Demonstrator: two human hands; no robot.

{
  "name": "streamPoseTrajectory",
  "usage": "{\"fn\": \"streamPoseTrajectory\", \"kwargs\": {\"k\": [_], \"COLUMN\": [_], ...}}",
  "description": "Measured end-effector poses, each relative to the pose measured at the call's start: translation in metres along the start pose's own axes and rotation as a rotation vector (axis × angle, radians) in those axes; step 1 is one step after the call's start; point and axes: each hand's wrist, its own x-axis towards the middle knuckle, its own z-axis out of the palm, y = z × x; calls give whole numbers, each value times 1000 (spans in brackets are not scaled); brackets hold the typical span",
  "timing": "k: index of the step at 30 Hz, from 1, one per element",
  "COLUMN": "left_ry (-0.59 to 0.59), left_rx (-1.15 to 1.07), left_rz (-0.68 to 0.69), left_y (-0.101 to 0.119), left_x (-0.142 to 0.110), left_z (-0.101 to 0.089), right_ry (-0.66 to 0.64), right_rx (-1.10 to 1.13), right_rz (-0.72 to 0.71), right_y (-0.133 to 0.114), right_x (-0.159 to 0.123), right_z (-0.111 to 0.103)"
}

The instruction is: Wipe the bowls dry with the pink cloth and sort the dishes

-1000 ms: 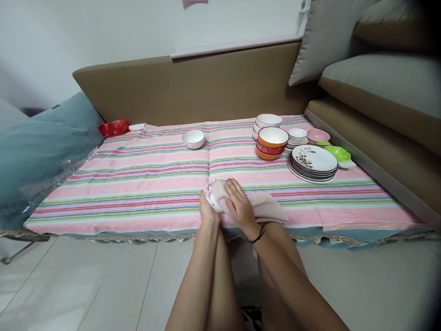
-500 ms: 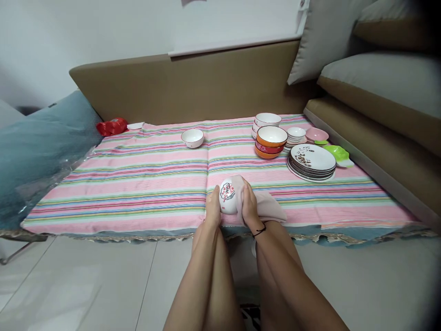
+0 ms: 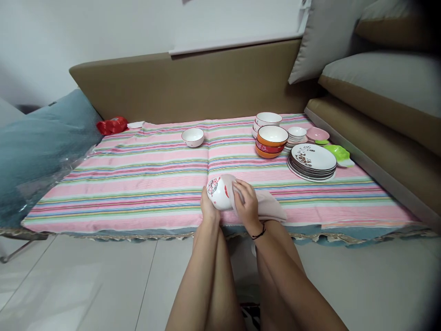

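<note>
Near the sofa's front edge, left hand (image 3: 210, 208) curled round the far side of a white bowl (image 3: 219, 195), apparently steadying it; right hand (image 3: 248, 205), fingers bent, presses a cloth (image 3: 270, 205) against it (perhaps for wiping). Stacked bowls (image 3: 269, 149) sit apart, seemingly saving space.

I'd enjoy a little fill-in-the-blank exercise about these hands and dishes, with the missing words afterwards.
The ____ hand presses the cloth against the flowered bowl. The wristband is ____. On the striped sheet, the lone bowl stands to the ____ of the front bowl stack. That stack's top bowl is ____ outside.

Missing words: right; black; left; orange.
</note>
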Motion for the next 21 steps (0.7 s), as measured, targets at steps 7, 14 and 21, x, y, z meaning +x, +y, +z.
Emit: {"fn": "streamPoseTrajectory", "kwargs": {"k": [7, 14, 21], "left_ry": [-26, -6, 35], "left_rx": [-115, -127, -44], "left_rz": [-114, -99, -16], "left_y": [7, 6, 2], "left_x": [2, 4, 3], "left_z": [-2, -1, 0], "right_ry": [-223, -89, -31], "right_rx": [60, 106, 140], "right_rz": [-179, -93, 35], "right_y": [-7, -6, -2], "right_x": [-4, 0, 2], "right_z": [3, -1, -2]}}
